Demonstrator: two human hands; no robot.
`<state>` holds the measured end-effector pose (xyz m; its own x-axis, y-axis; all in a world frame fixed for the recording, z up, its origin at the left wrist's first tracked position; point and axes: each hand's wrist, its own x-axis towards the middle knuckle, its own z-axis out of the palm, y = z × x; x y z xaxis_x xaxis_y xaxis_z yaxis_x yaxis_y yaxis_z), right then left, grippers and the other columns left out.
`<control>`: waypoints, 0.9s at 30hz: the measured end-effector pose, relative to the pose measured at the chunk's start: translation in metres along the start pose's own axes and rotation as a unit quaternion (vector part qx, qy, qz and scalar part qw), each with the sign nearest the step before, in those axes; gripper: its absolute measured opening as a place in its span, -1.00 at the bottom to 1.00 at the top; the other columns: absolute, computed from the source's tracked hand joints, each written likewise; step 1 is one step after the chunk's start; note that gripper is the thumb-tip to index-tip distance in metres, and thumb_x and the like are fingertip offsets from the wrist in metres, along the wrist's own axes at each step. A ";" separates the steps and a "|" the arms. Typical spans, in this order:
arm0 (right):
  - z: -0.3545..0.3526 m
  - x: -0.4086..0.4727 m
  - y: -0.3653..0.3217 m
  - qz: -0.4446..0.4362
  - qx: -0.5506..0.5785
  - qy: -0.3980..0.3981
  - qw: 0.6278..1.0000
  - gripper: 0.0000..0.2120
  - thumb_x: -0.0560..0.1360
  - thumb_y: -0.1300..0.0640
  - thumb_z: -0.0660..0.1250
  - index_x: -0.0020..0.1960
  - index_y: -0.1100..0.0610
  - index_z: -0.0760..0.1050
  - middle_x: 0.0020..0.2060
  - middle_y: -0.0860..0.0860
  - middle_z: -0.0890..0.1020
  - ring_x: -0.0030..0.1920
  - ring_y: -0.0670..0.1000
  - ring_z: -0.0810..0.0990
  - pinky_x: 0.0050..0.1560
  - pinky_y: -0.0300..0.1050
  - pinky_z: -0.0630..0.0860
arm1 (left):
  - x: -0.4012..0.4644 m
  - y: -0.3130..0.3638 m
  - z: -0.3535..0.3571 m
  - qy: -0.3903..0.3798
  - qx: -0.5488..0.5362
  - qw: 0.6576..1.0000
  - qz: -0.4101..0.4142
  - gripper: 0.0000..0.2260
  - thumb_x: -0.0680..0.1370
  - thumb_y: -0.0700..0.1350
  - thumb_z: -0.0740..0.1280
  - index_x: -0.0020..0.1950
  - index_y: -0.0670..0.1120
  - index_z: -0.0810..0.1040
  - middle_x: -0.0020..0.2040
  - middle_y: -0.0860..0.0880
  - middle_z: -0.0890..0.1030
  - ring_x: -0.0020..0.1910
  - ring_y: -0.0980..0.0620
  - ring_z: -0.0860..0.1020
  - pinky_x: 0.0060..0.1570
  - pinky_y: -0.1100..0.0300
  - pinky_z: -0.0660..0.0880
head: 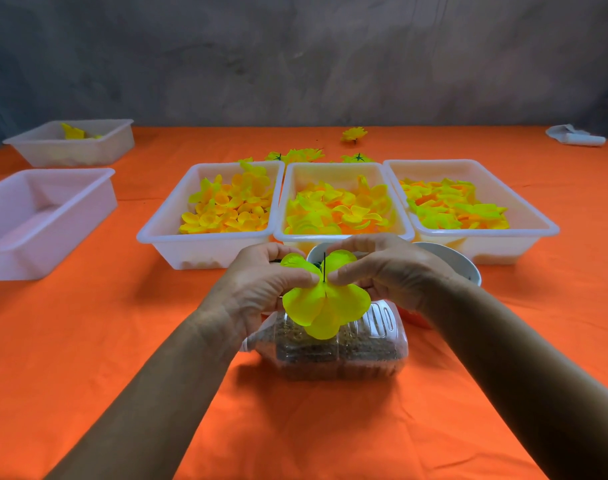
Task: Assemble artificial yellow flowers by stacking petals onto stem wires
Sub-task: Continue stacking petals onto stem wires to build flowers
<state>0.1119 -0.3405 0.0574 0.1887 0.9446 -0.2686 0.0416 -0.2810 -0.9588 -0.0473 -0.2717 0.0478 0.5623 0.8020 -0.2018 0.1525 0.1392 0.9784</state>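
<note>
A large yellow-green petal layer (325,306) sits on a thin dark stem wire (324,266) that stands up through its centre. My left hand (261,282) pinches the petal layer just left of the wire. My right hand (385,268) pinches it just right of the wire. Both hands hold it above a clear plastic bottle (364,348) lying on its side with brown filling. Three white trays of loose yellow and orange petals stand behind: left tray (164,233), middle tray (344,235), right tray (537,230).
A white bowl (461,265) is partly hidden behind my right hand. Two more white trays stand at the left, the near one (4,251) bare inside, the far one (88,157) holding a few yellow pieces. Finished flowers (353,134) lie behind the trays on the orange cloth.
</note>
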 end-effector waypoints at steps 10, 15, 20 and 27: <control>0.001 -0.001 0.004 0.007 -0.024 0.011 1.000 -0.71 0.34 0.41 0.43 -0.09 0.06 0.57 -0.44 0.04 0.58 -0.50 -0.07 0.54 -0.44 -0.24 0.53 | 0.007 -0.003 -0.004 -0.017 0.046 0.999 -0.015 -0.71 0.36 -0.34 0.46 0.03 -0.13 0.58 -0.10 -0.11 0.65 -0.26 -0.02 0.63 -0.22 0.09 0.58; 0.001 0.000 0.005 0.012 -0.034 0.012 0.999 -0.73 0.34 0.39 0.44 -0.09 0.06 0.57 -0.51 -0.02 0.56 -0.54 -0.11 0.50 -0.45 -0.27 0.50 | 0.007 -0.002 -0.004 -0.014 0.054 0.998 -0.015 -0.66 0.36 -0.34 0.47 0.10 -0.17 0.57 -0.06 -0.18 0.64 -0.18 -0.09 0.62 0.02 -0.21 0.52; 0.000 0.000 0.003 0.011 -0.042 0.013 0.999 -0.74 0.34 0.37 0.44 -0.09 0.06 0.57 -0.49 -0.03 0.58 -0.53 -0.13 0.52 -0.48 -0.30 0.47 | 0.009 -0.004 -0.005 -0.020 0.063 0.998 -0.011 -0.65 0.36 -0.30 0.48 0.12 -0.15 0.57 -0.04 -0.17 0.65 -0.12 -0.09 0.63 0.00 -0.11 0.55; 0.000 0.000 0.006 0.022 -0.051 0.028 0.998 -0.72 0.35 0.34 0.45 -0.04 0.04 0.55 -0.51 -0.06 0.57 -0.53 -0.12 0.49 -0.46 -0.30 0.47 | 0.011 -0.009 -0.004 -0.024 0.039 0.999 -0.012 -0.74 0.36 -0.34 0.47 -0.06 -0.07 0.56 -0.17 -0.06 0.65 -0.32 0.09 0.63 -0.33 0.20 0.58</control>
<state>0.1119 -0.3422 0.0515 0.2463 0.9211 -0.3014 0.1312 -0.3398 -0.9313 -0.0459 -0.2617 0.0369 0.5955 0.7702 -0.2283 0.2284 0.1102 0.9673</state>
